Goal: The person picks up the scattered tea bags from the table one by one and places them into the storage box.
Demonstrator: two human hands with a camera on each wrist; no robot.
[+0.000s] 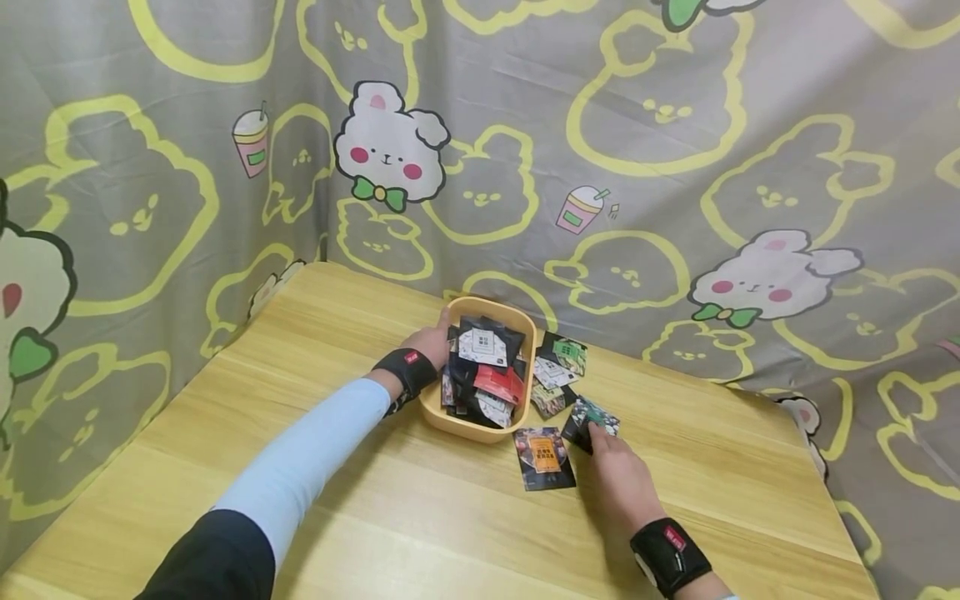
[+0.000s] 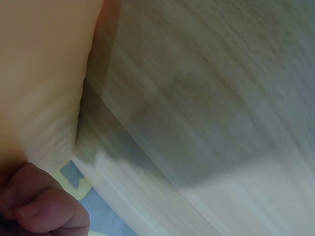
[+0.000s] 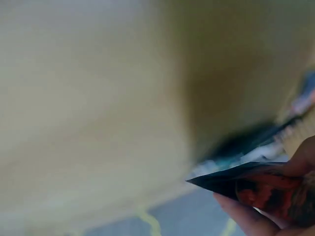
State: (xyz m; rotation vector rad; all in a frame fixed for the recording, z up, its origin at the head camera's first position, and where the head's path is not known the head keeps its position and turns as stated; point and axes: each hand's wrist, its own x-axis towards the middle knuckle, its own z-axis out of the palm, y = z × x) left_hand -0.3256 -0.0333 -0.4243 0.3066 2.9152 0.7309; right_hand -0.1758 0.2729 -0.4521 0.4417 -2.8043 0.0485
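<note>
A yellow plastic bin (image 1: 468, 430) on the wooden table holds a heap of small flat packets (image 1: 482, 343), mostly black, white and red. At its left rim my left hand (image 1: 429, 346) grips the side. In the left wrist view, curled fingers (image 2: 51, 209) show against the bin's outer wall (image 2: 42, 88). My right hand (image 1: 624, 479) pinches a dark packet (image 1: 581, 423) with a green label, right of the bin. Red and black print shows on the pinched packet (image 3: 266, 189) in the right wrist view. A black packet with an orange label (image 1: 545, 458) lies just left of that hand.
Several more packets (image 1: 555, 372) lie overlapping along the bin's right side. The wooden table (image 1: 405, 517) extends to the front, left and right. Behind it hangs a grey patterned curtain (image 1: 480, 100), close to the table's back edges.
</note>
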